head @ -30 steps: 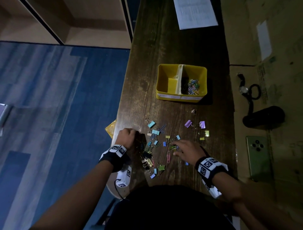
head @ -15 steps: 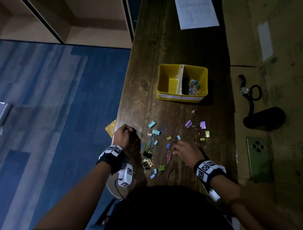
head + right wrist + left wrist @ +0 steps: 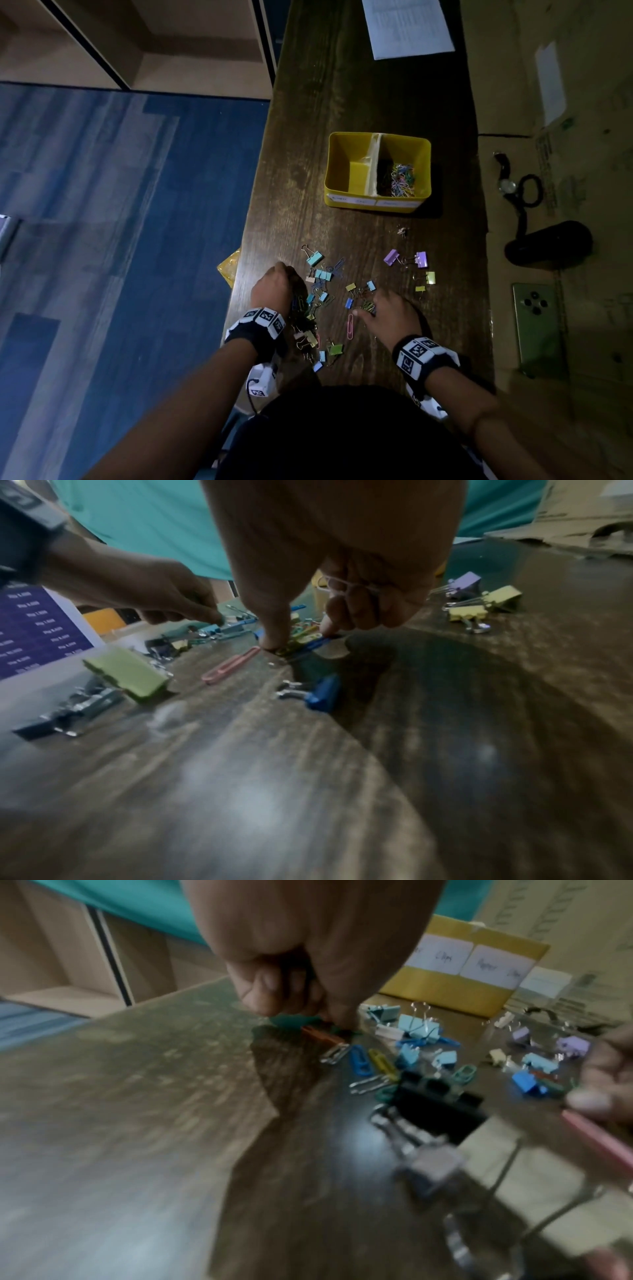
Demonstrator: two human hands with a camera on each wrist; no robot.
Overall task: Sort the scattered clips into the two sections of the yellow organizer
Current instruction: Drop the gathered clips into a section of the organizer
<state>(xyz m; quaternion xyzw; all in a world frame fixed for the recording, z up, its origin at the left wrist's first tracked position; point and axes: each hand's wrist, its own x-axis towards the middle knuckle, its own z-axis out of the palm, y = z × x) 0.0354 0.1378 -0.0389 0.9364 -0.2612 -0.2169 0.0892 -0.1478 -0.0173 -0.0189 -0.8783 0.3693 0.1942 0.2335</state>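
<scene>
The yellow organizer (image 3: 346,147) stands on the dark wooden table (image 3: 342,85). Its left section looks empty, and its right section holds a heap of coloured paper clips (image 3: 399,181). Binder clips and paper clips (image 3: 320,284) lie scattered between my hands. My left hand (image 3: 272,291) is curled at the pile's left edge and pinches paper clips (image 3: 308,1027) against the table. My right hand (image 3: 368,308) pinches a small bunch of coloured paper clips (image 3: 301,641) between thumb and finger. A pink paper clip (image 3: 229,666) lies beside that thumb. Two purple binder clips (image 3: 406,257) lie farther right.
A printed sheet (image 3: 407,27) lies at the table's far end. On the cardboard to the right are a green phone (image 3: 537,329), a black object (image 3: 548,243) and a wristwatch (image 3: 507,185). The table's left edge drops to blue floor (image 3: 137,240).
Little differs: both hands stay at the pile, their fingers working at the paper clips.
</scene>
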